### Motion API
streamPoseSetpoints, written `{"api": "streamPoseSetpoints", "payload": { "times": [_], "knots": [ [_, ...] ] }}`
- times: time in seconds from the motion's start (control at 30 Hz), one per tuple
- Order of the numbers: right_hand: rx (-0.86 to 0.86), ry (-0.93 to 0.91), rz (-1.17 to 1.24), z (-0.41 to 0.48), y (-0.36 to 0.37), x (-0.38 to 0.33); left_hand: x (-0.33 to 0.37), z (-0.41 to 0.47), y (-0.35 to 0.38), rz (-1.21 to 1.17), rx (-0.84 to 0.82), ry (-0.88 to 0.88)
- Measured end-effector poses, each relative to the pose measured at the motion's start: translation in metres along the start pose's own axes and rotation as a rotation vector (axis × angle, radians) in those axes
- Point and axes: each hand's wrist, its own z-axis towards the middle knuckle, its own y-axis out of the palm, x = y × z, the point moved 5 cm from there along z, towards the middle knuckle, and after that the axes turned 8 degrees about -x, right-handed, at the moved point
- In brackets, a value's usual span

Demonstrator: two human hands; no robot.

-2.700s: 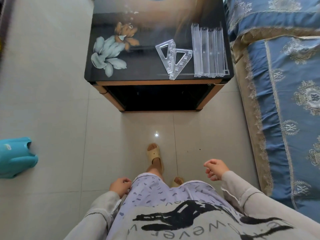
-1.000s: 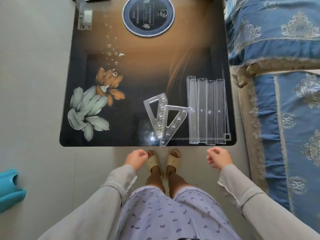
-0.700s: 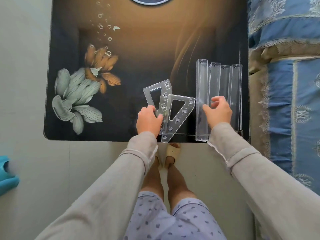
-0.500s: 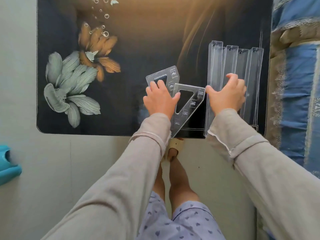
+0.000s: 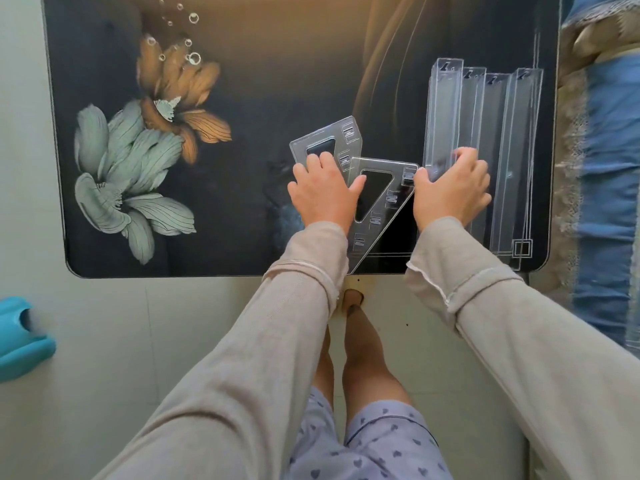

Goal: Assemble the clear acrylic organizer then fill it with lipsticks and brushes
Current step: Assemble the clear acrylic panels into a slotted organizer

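Left hand (image 5: 323,197) on triangular panels (image 5: 381,202); right hand (image 5: 452,192) on trays (image 5: 485,133).

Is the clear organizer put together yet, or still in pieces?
Still in pieces: two triangular side panels and the long trays lie flat, unjoined, on the table.

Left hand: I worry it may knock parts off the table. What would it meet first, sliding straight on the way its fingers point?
Probably only the far clear triangular acrylic side panel already beneath the left hand; beyond that lies bare dark glass tabletop.

Clear acrylic panels (image 5: 481,140) flat on table (image 5: 277,81)
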Motion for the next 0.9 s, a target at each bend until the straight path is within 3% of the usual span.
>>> {"api": "streamPoseSetpoints", "payload": {
  "times": [0.23, 0.33, 0.4, 0.63, 0.77, 0.9],
  "knots": [
    [-0.031, 0.013, 0.044, -0.008, -0.015, -0.001, -0.022, -0.015, -0.02, -0.234, 0.089, -0.058],
    [-0.171, -0.064, 0.171, -0.019, -0.022, -0.003, -0.047, -0.024, -0.036, -0.383, 0.099, -0.095],
    [-0.269, -0.173, 0.191, -0.032, -0.023, -0.006, -0.072, -0.027, -0.043, -0.407, 0.072, -0.145],
    [-0.513, -0.631, -0.127, -0.069, -0.013, -0.019, -0.125, -0.016, -0.058, -0.68, -0.064, -0.195],
    [-0.52, -0.89, -0.415, -0.087, -0.002, -0.026, -0.128, -0.006, -0.064, -0.709, -0.088, -0.17],
    [-0.563, -1.06, -0.531, -0.095, 0.015, -0.034, -0.122, -0.005, -0.07, -0.646, -0.124, -0.12]
  ]
}}
